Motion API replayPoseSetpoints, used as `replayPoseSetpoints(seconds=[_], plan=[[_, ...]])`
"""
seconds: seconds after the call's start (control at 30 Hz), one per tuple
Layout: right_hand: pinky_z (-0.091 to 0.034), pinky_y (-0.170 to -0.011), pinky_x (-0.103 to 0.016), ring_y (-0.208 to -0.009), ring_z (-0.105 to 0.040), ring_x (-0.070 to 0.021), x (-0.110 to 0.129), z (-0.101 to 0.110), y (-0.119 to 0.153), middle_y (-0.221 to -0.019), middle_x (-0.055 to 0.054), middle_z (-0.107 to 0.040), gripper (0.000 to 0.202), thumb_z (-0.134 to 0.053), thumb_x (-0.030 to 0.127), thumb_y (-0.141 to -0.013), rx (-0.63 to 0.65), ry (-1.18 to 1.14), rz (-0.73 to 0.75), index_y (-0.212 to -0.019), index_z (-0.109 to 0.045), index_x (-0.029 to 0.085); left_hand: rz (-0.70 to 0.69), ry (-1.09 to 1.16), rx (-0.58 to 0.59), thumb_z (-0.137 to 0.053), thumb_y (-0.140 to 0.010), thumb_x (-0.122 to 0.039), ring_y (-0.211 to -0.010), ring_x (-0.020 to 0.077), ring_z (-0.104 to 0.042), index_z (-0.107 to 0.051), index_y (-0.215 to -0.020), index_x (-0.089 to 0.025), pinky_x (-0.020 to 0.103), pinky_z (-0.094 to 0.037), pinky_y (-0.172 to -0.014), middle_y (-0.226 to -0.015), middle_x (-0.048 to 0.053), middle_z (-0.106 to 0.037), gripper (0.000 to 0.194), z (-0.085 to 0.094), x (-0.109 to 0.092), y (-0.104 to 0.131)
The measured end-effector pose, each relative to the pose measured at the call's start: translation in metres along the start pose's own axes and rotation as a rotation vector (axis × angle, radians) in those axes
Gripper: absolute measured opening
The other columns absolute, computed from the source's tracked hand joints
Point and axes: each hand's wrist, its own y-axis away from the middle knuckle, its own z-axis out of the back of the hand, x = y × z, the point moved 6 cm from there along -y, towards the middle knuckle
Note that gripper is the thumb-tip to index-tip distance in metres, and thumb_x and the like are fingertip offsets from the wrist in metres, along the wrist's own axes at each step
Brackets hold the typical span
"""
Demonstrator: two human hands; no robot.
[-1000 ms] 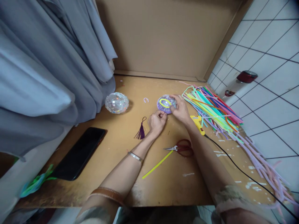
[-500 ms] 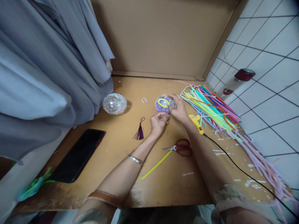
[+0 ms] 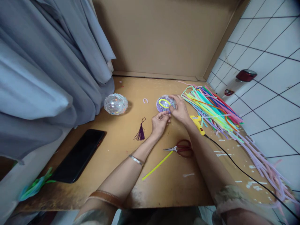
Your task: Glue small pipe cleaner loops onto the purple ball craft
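Tabletop (image 3: 122, 162) | purple ball (image 3: 164, 103): yellow oval (image 3: 160, 102) upward, long axis 10-to-4 o'clock | right hand (image 3: 180, 109): grasping 3-o'clock side | left hand (image 3: 160, 124), 6 o'clock: grip unclear

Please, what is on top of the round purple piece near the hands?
A yellow loop shows on the round purple piece. The right hand covers its right side; whatever is there or underneath cannot be seen.

Muted light puts glare on the clear ball (image 3: 116, 104) and a faint shadow beside it; frame edges look stretched.
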Motion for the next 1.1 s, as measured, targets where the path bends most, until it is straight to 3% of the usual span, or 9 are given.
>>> replayPoseSetpoints(seconds=[0.13, 0.3, 0.53, 1.1], plan=[[-0.045, -0.104, -0.05, -0.113, -0.059, -0.0309, 0.0, 0.0, 0.0, -0.12, -0.011, -0.065, 0.051, -0.054, 0.018, -0.067, -0.009, -0.01, 0.005, -0.116, -0.062, 0.023, -0.027, 0.007, 0.015, -0.071, -0.07, -0.04, -0.052, 0.0065, -0.056, -0.069, -0.086, -0.014, 0.018, -0.039, -0.046, -0.079, 0.006, -0.073, 0.031, 0.001, -0.004, 0.002], [-0.045, -0.104, -0.05, -0.113, -0.058, -0.0312, 0.0, 0.0, 0.001, -0.12, -0.011, -0.065, 0.051, -0.054, 0.019, -0.067, -0.015, -0.022, -0.004, -0.117, -0.062, 0.024, -0.036, 0.002, 0.025, -0.072, -0.072, -0.051, -0.048, 0.0055, -0.053, -0.065, -0.075, -0.014, 0.018, -0.037, -0.045, -0.071, 0.004, -0.07, 0.037, 0.002, -0.004, -0.001], [-0.044, -0.105, -0.051, -0.113, -0.058, -0.032, 0.001, 0.0, 0.0, -0.12, -0.012, -0.065, 0.052, -0.053, 0.017, -0.065, -0.004, -0.008, 0.0, -0.117, -0.061, 0.023, -0.039, -0.027, -0.032, -0.069, -0.074, -0.037, -0.048, 0.0049, -0.051, -0.065, -0.075, -0.015, 0.017, -0.036, -0.046, -0.064, 0.0, -0.066, 0.022, 0.003, -0.006, -0.003], [-0.046, -0.103, -0.05, -0.112, -0.059, -0.0311, 0.0, 0.0, 0.0, -0.118, -0.011, -0.066, 0.05, -0.053, 0.016, -0.068, -0.029, 0.023, 0.005, -0.116, -0.064, 0.022, -0.229, -0.133, -0.063, -0.062, -0.075, -0.028, -0.054, 0.0087, -0.054, -0.066, -0.072, -0.018, 0.022, -0.044, -0.059, -0.062, -0.002, -0.064, 0.012, 0.008, -0.023, 0.012]])
